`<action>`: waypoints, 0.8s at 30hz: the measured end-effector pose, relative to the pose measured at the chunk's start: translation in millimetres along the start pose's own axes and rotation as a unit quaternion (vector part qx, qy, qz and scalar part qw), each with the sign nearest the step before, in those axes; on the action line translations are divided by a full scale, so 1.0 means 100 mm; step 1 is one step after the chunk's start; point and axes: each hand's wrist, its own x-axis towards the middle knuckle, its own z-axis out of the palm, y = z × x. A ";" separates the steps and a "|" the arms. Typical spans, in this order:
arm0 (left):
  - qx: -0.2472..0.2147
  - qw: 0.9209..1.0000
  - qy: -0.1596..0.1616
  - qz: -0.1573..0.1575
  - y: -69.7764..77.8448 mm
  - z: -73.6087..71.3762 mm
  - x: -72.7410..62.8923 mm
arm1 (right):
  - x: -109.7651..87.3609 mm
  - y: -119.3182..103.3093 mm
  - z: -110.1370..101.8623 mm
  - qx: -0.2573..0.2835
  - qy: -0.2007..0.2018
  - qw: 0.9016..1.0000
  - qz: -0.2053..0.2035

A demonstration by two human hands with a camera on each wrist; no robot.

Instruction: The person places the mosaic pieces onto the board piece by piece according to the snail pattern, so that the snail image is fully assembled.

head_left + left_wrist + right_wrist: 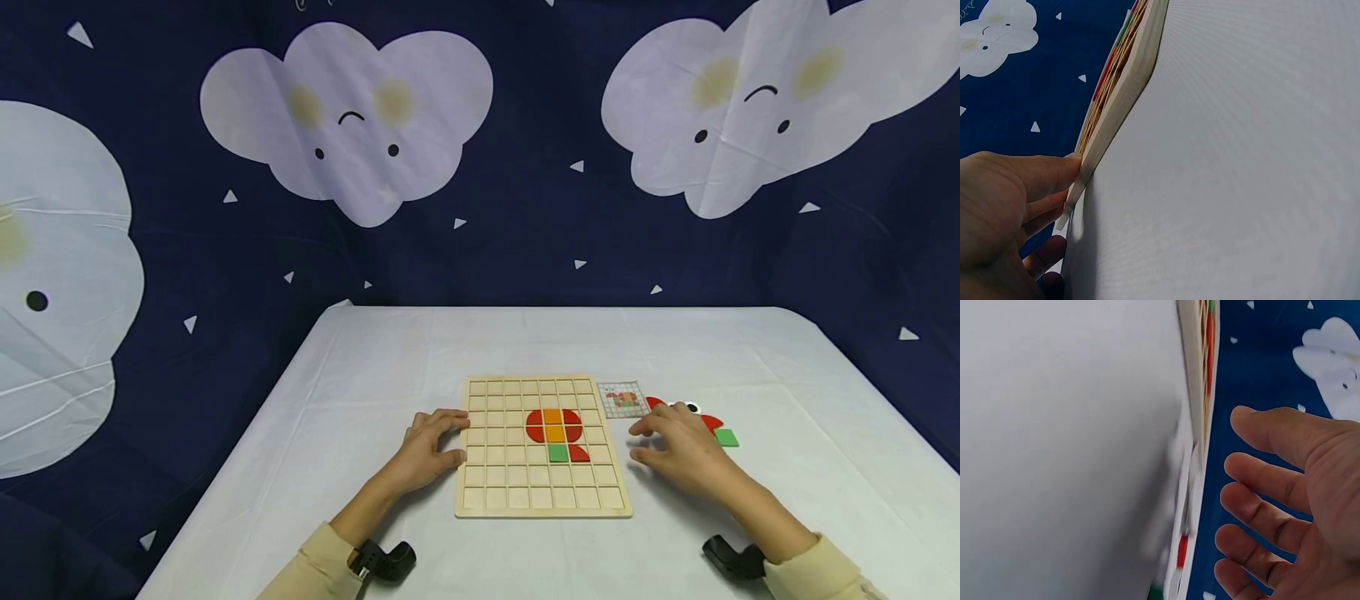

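Observation:
A square wooden grid board [506, 497] lies on the table with pieces set in its cells: red quarter-circles [534, 427], orange squares [553, 426], a green square [558, 453] and a lower red piece [578, 453]. My left hand [427, 450] touches the board's left edge with thumb and fingertips; in the left wrist view the thumb [1047, 175] lies along the rim. To the right of the board hovers my right hand [686, 446], fingers spread and loosely bent, holding nothing in the right wrist view. Behind it, partly hidden, are loose pieces, among them a green one [726, 437].
A small pattern card [622, 400] lies against the board's upper right side. Beyond the right hand shows a round eye piece [693, 408] beside red pieces [712, 423]. A white cloth covers the table [405, 350], with a dark blue cloud-patterned curtain [525, 267] behind.

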 end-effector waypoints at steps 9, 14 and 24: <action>0.003 1.000 0.000 0.000 0.00 0.00 0.00 | -0.22 0.33 -0.11 -0.010 0.012 0.999 0.038; 0.003 1.000 0.001 -0.001 0.00 0.00 0.00 | -0.32 0.44 -0.15 -0.016 0.023 0.999 0.042; 0.001 1.000 0.002 0.002 0.00 0.00 0.00 | -0.42 0.55 -0.17 -0.023 0.006 0.998 0.061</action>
